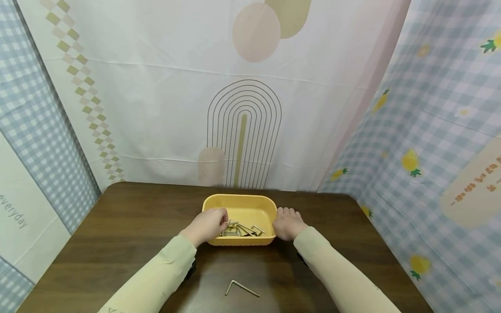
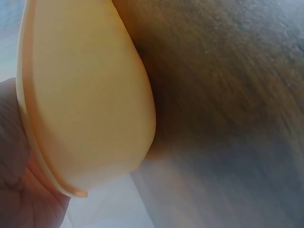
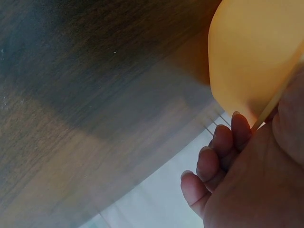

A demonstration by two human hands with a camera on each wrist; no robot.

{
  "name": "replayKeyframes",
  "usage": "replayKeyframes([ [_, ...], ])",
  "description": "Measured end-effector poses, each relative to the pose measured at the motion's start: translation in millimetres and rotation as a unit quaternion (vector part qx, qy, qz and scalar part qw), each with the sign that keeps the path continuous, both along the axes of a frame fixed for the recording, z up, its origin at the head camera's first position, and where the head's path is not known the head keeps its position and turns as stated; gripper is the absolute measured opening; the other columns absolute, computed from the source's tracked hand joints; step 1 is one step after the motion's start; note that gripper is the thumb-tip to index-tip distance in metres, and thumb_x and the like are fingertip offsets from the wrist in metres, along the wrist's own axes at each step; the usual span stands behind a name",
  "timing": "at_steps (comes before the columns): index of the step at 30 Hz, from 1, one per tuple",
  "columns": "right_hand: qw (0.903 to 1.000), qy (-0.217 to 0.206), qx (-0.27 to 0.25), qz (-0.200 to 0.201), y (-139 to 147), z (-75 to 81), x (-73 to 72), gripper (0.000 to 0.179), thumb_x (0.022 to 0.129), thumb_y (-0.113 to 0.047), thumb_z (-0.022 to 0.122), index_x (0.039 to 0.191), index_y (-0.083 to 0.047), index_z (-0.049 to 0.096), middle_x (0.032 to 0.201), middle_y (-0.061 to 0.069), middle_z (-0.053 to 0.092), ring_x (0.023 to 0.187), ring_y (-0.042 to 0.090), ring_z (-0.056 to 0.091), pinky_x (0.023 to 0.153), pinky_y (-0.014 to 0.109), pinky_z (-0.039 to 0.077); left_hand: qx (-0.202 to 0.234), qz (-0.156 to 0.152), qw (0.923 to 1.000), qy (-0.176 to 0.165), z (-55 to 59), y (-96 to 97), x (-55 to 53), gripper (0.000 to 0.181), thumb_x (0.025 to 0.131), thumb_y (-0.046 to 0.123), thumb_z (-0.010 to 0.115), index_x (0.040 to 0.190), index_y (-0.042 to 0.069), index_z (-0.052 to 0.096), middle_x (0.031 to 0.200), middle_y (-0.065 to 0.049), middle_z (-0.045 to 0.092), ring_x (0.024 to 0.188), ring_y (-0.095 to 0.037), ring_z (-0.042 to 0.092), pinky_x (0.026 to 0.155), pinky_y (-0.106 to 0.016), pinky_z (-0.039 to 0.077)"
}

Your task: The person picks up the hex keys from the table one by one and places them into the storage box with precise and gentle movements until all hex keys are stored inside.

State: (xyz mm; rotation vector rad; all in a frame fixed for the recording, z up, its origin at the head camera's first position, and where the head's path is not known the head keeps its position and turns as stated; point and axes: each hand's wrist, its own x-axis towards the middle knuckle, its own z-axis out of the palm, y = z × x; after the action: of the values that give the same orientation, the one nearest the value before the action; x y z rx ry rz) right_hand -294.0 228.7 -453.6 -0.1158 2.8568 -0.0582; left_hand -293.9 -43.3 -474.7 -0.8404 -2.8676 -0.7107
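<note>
A yellow plastic basket stands near the far side of the table, several brass-coloured L-shaped hex keys lying in a heap along its near side. My left hand grips the basket's left rim, fingers curled over it just beside the hex keys. The left wrist view shows the palm against the rim and the basket's smooth outer wall. At the right rim, my right hand holds the basket; its fingertips bend along the outside. One loose hex key lies on the table in front.
The dark brown wooden table has rounded far corners. A white printed cloth hangs behind it. Blue checked cloths hang at the left and right.
</note>
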Motion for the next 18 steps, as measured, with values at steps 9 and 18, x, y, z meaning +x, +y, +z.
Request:
replayKeyframes([
  [9,0.9999,0.008,0.014,0.005,-1,-1.6,-0.4,0.027,0.099,-0.02,0.037,0.116,0.0,0.044,0.104,0.015,0.044,0.097,0.031,0.039,0.09,0.048,0.032,0.054,-0.037,0.9978,-0.012,0.9,-2.9,5.4,0.006,0.087,0.012,0.067,0.091,0.01,0.063,0.078,0.007,0.056,0.072,-0.01,0.052,0.069,-0.031,0.045],
  [18,0.9999,0.008,0.008,0.004,-1,0.2,0.2,0.028,0.099,-0.018,0.035,0.118,0.001,0.044,0.107,0.016,0.044,0.098,0.032,0.039,0.091,0.048,0.031,0.119,-0.102,0.9874,-0.02,8.7,-3.5,37.6,0.016,0.087,0.022,0.073,0.097,0.013,0.063,0.09,0.005,0.061,0.085,-0.012,0.058,0.078,-0.031,0.048],
])
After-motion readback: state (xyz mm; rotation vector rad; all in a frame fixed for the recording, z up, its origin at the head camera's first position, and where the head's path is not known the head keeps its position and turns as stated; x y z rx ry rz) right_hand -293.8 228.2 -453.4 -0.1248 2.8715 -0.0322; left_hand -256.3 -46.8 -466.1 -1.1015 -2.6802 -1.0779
